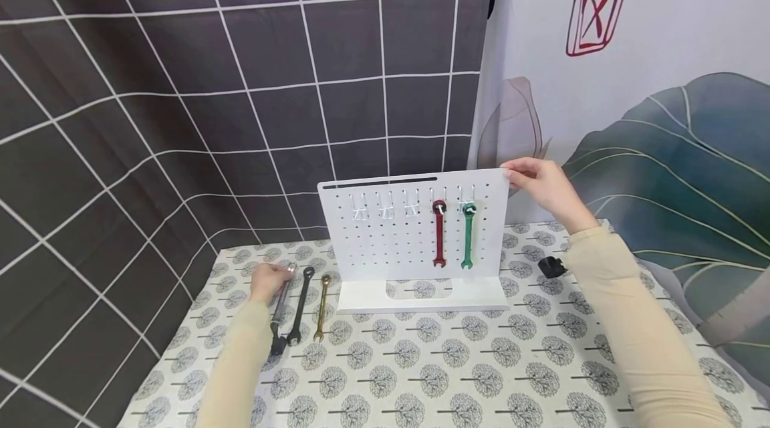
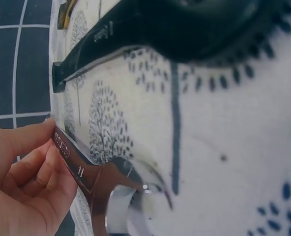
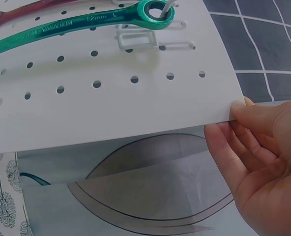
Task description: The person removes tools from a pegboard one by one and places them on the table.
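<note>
Dark checked curtain [image 1: 265, 47] is hanging behind a patterned tablecloth [image 1: 385, 356], where the left hand [image 1: 269, 283] is pinching a silver wrench [image 1: 280, 305] near one end. Right of that grip, a black wrench [image 1: 301, 304] and gold wrench [image 1: 322, 307] are lying. The right hand [image 1: 541, 186] is pinching a white board [image 1: 379, 247]; below-left, a green wrench [image 1: 468, 235] and red wrench [image 1: 439, 234] are hanging.

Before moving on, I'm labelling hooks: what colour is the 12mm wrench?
Green; the combination wrench shows best in the right wrist view.
</note>
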Demonstrator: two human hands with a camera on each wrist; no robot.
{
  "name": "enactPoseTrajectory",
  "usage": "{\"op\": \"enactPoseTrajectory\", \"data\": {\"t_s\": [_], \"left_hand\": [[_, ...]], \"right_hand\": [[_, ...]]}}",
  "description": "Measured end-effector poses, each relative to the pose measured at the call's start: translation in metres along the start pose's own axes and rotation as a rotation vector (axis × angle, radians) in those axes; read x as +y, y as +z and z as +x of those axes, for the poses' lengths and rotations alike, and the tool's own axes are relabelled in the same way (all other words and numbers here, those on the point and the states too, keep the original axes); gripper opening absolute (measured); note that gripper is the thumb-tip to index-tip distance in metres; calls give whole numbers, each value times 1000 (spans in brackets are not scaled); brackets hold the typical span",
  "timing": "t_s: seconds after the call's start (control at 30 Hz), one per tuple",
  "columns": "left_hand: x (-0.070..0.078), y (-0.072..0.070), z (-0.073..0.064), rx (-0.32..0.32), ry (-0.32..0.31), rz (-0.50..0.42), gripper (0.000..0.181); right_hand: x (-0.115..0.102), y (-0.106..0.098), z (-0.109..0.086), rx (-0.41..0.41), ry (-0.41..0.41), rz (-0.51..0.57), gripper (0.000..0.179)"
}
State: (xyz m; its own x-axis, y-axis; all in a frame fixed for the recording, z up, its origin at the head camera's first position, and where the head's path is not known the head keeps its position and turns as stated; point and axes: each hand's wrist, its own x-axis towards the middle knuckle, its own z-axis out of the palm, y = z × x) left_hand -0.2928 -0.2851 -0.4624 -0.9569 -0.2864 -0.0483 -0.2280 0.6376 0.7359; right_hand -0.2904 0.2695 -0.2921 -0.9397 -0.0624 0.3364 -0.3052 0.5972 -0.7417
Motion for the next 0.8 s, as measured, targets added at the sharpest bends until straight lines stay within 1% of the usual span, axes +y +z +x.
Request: {"op": "enactPoseTrajectory", "data": {"t_s": [0.13,0.37,0.57,0.8], "left_hand": [[1,-1,-2,9,-9,25,28],[5,0,-6,26,22,103,25],[6,1,-9,40,21,132,24],[5,4,-9,50,20,166,23]], "right_hand": [[-1,0,0,-1,0,-6,40],[-1,-1,0,1,-5,-2,40],[0,0,-1,-1,-12,-1,39],[0,0,0,-2,-18,0,39]]}}
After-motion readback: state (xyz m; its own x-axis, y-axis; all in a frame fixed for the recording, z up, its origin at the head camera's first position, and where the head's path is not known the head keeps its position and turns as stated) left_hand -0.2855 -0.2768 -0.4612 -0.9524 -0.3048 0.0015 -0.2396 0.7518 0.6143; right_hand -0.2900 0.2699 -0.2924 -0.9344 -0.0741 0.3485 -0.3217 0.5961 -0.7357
